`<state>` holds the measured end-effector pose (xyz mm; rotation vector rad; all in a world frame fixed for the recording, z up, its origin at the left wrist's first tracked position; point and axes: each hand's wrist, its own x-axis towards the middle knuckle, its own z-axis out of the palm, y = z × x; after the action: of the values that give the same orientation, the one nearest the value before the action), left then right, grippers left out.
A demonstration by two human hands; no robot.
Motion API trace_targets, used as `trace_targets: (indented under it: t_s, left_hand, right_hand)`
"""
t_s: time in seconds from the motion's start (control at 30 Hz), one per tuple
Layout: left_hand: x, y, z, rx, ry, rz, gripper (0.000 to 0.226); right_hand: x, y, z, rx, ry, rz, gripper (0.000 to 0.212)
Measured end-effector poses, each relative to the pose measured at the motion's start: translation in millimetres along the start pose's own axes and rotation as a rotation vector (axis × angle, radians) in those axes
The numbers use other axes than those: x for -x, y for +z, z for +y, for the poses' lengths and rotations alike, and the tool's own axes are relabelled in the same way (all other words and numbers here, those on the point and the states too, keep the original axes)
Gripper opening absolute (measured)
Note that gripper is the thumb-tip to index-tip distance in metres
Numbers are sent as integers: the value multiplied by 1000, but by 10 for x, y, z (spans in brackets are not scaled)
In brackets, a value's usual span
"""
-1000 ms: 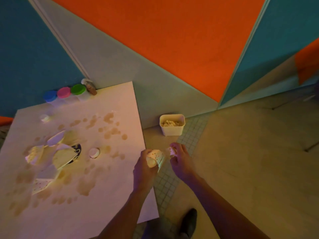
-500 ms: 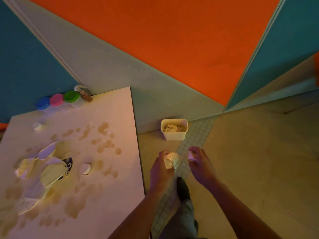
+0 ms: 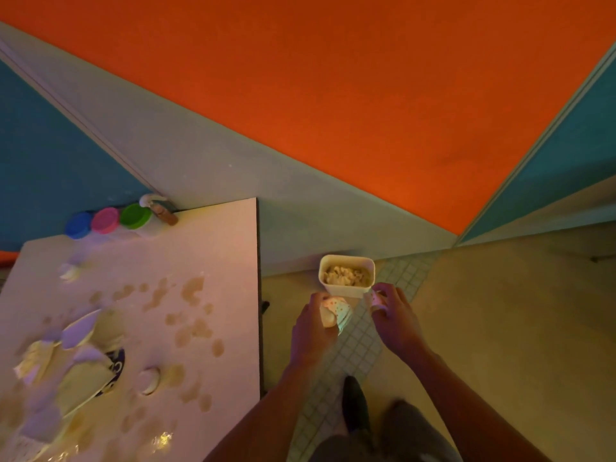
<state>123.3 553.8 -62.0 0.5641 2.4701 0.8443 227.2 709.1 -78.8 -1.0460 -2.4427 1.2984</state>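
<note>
**One drop to go, don't fumble**

Table (image 3: 200, 248) w/ spills (image 3: 191, 290) at left. Our left hand (image 3: 311, 331) is curled round a dotted shard (image 3: 338, 311), just short of the bin (image 3: 345, 258). Our right hand (image 3: 396, 315) pinches a small chip (image 3: 376, 296) by its near corner. Risk: letting go early, so both hit the floor (image 3: 500, 328). Sharp edges could also cut us.

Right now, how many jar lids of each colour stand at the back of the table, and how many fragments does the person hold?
Blue lid: 1
Pink lid: 1
Green lid: 1
Spotted fragment in the left grip: 1
Small fragment in the right grip: 1
Total: 5
</note>
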Motion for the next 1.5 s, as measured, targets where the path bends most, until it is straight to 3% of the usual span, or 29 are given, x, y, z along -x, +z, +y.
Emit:
trace_targets:
  t_s: [0.5, 0.9, 1.17, 1.5]
  left_hand:
    - [-1236, 288, 647, -61, -186, 46, 53]
    - [-2058, 777, 538, -52, -254, 48, 54]
    - [-2744, 1170, 7, 37, -222, 166, 52]
    - [-3794, 2269, -1320, -35, -279, 147, 57]
  right_hand:
    - [-1608, -254, 289, -32, 21, -154, 28]
    - [-2435, -21, 748, 21, 55, -340, 44]
    - [-2909, 620, 1162, -15, 46, -278, 46]
    - [-3497, 2020, 2245, -5, 164, -280, 49]
